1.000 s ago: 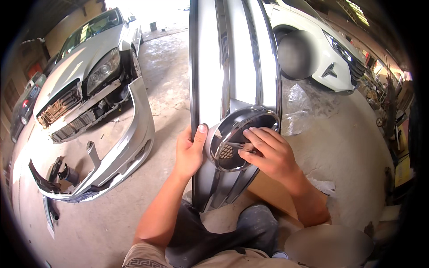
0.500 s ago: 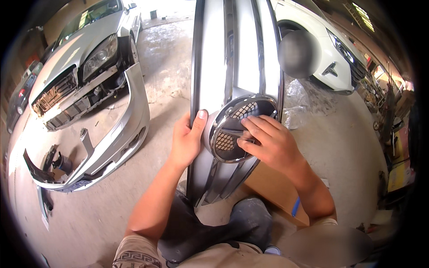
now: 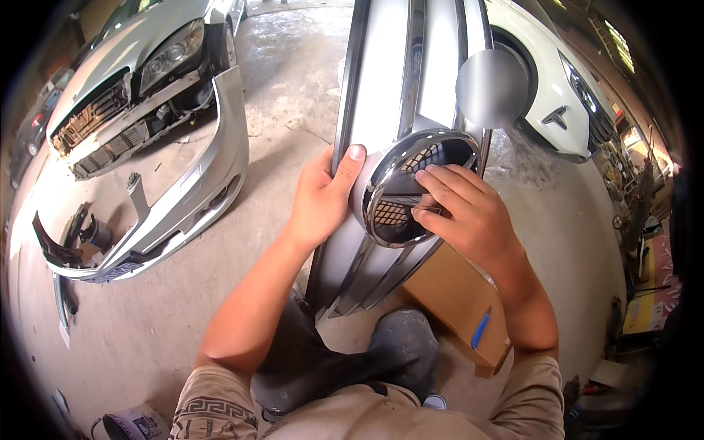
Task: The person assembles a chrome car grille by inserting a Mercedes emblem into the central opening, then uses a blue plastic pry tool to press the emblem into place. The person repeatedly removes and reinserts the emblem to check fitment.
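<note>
I hold a long silver-white car grille (image 3: 375, 81) with chrome slats, its near end tilted toward my lap. My left hand (image 3: 328, 194) is closed round its left edge, thumb on the front face and the other fingers hidden behind. A round chrome-ringed grille emblem (image 3: 372, 189) with mesh openings sits on the grille's lower half. My right hand (image 3: 469, 209) reaches in from the right, its fingers bent into the ring and closed on the emblem's inner bar. The fingertips are partly hidden.
A cardboard box (image 3: 458, 308) with a blue pen (image 3: 481, 328) on it stands by my legs. At left lies a removed silver bumper (image 3: 194, 187), before a silver car (image 3: 158, 59) with its front stripped. A white car (image 3: 539, 88) is at right. A bucket (image 3: 136, 425) stands lower left.
The grille and both hands have shifted to the right and slightly up in view, the grille leaning more to the right. Both hands keep their places on it.
</note>
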The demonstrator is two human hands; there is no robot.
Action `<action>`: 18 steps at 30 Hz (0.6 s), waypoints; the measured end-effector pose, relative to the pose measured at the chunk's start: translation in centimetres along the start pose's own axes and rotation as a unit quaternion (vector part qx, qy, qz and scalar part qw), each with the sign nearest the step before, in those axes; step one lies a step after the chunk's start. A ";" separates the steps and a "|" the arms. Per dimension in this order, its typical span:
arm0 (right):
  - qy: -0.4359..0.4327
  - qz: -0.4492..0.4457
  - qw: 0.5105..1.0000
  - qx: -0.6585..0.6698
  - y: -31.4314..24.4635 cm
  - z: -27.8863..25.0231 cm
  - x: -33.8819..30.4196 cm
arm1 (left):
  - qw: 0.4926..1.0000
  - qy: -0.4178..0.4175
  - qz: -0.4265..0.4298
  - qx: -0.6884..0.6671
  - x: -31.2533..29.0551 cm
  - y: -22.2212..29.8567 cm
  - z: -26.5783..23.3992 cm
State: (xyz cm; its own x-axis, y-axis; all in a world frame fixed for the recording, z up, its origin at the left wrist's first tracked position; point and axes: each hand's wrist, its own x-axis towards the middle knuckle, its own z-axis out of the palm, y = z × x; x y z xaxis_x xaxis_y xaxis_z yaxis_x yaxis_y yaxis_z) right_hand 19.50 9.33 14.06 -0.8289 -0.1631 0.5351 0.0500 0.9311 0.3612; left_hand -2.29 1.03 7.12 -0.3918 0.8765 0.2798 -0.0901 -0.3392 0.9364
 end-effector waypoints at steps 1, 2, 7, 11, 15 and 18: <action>0.002 0.003 1.000 0.000 0.0 0.1 0.0 | 1.000 0.003 0.000 0.002 0.0 0.1 0.0; 0.003 0.005 1.000 0.001 0.0 0.0 0.1 | 1.000 0.006 0.000 0.004 0.0 0.2 0.1; 0.012 0.024 1.000 0.013 -0.4 -0.2 0.3 | 0.999 0.041 -0.028 0.005 0.0 0.0 0.0; 0.008 0.011 1.000 -0.009 0.1 0.0 0.4 | 0.998 0.067 -0.017 0.016 0.5 -0.2 -0.4; 0.031 0.028 0.999 0.014 -0.2 1.3 0.5 | 0.996 0.081 -0.041 -0.026 0.4 -0.2 -0.7; 0.052 0.036 0.998 0.013 -0.3 1.6 0.8 | 0.996 0.065 -0.038 -0.053 0.6 -0.8 -1.3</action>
State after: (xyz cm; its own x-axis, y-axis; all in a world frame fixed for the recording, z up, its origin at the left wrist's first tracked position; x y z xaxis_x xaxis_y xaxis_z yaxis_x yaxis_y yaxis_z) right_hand 17.92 9.46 13.11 -0.7606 -0.1270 0.6366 0.0922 0.9496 0.2996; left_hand -3.64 1.35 6.30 -0.4945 0.8520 0.1719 -0.2173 -0.3127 0.9247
